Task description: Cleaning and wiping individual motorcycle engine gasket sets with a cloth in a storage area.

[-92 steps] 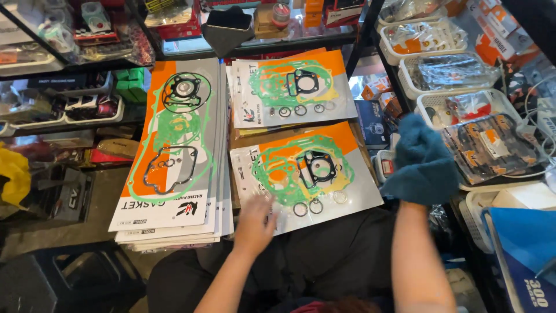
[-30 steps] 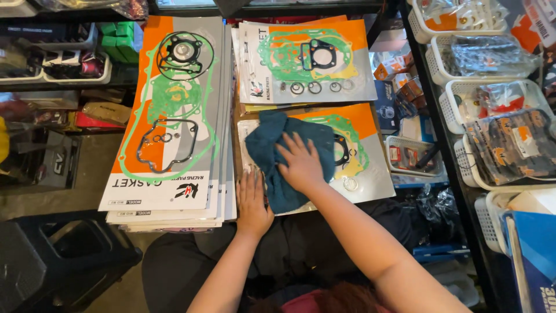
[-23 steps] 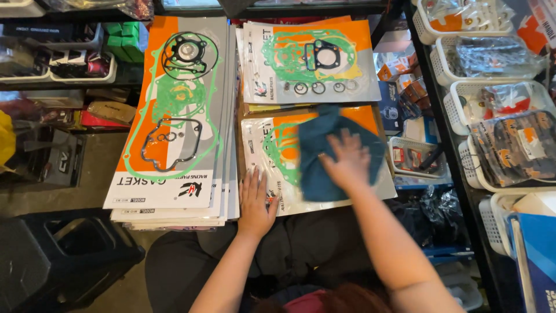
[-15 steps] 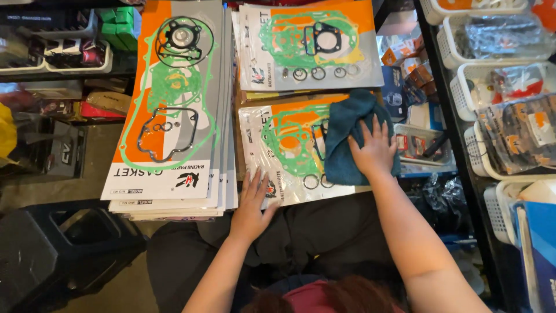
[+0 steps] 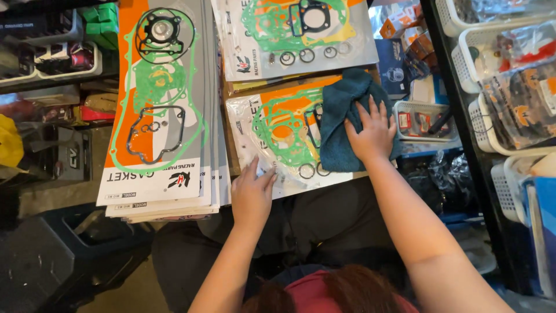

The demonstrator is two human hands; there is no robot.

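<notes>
My right hand presses flat on a folded dark teal cloth, which lies over the right half of a plastic-wrapped gasket pack with an orange card and green gaskets. My left hand rests, fingers spread, on the near left corner of that same pack. A second similar gasket pack lies just beyond it. To the left is a tall stack of larger gasket packs.
White plastic baskets of bagged parts line the right side. A small basket and blue boxes sit right of the cloth. Trays of small parts stand at the left; a dark stool is below.
My right hand carried the teal cloth from the right onto the pack, then slid it from the pack's left half to its right edge. My left hand stayed on the near corner.
</notes>
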